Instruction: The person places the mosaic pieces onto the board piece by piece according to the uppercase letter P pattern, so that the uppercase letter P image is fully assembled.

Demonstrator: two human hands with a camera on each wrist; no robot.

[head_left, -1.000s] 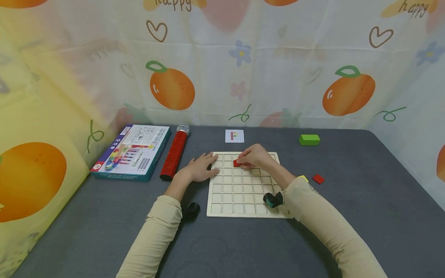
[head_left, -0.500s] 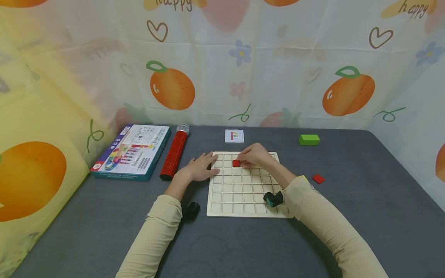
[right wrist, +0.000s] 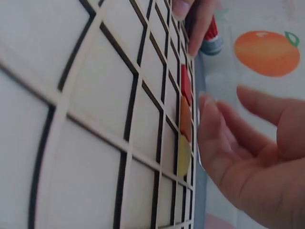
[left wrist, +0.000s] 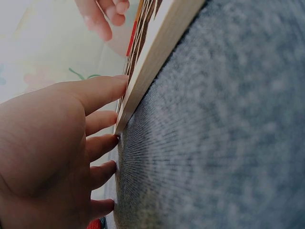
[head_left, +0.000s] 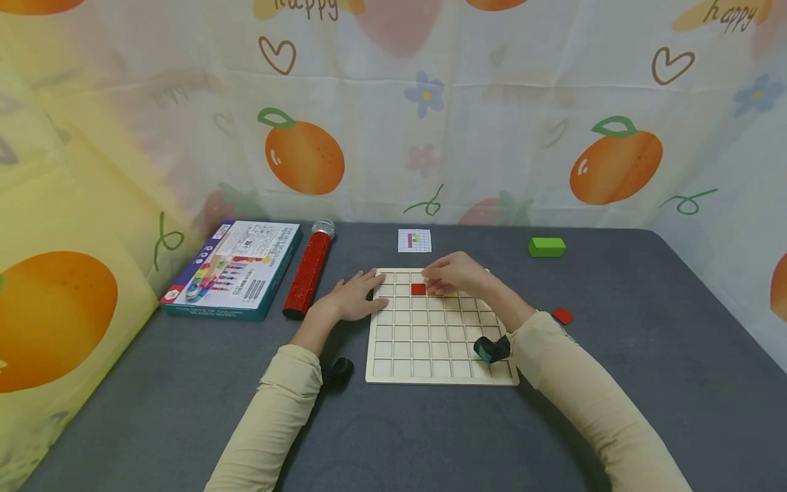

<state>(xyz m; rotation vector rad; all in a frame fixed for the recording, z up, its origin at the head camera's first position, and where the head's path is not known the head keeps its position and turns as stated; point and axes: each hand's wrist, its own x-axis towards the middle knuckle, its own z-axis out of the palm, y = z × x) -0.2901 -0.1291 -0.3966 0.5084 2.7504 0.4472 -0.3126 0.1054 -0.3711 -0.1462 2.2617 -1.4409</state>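
A flat wooden grid board (head_left: 430, 335), pale and square with rows of shallow square cells, lies on the grey felt-like table (head_left: 615, 383), its edges roughly squared to the person. In its second row from the far edge sits a red tile (head_left: 419, 289), flush in its cell; the right wrist view shows an orange tile (right wrist: 185, 118) and a yellow tile (right wrist: 183, 156) next in the same row, running sideways across the board.

The right hand (head_left: 456, 275) hovers over those tiles with fingers loosely extended, gripping nothing; whether a fingertip touches a tile is hard to tell. The left hand (head_left: 352, 298) lies flat, fingers straight, against the board's left edge.

Farther out lie a small pattern card (head_left: 415, 240), a green block (head_left: 547, 247), a loose red square (head_left: 562, 316), a glittery red tube (head_left: 309, 268) and a printed box (head_left: 236, 268).
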